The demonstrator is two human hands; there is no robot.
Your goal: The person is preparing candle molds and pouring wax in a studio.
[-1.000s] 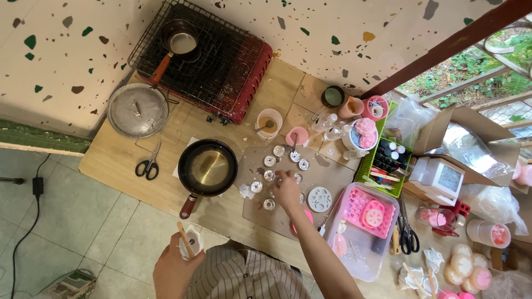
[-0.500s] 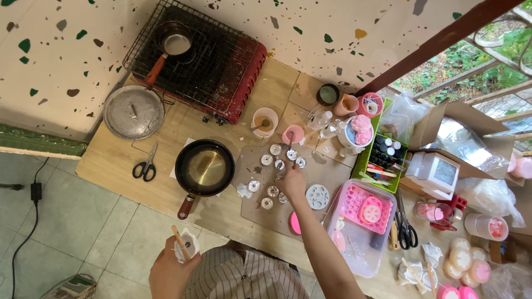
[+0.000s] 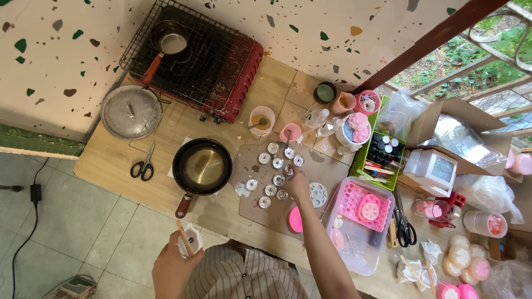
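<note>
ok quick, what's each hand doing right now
Left hand: closed around a small white cup with a wooden stick.
Right hand: fingertips down among the small round metal cups; grip cannot be told.

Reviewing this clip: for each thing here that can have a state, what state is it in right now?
left hand: holds a small white cup with a wooden stick in it
right hand: fingertips down among the small round metal cups
frying pan: upright, shallow liquid inside
black scissors: closed, lying flat
pot lid: off, lying on the table
small saucepan: sitting on the wire rack
</note>
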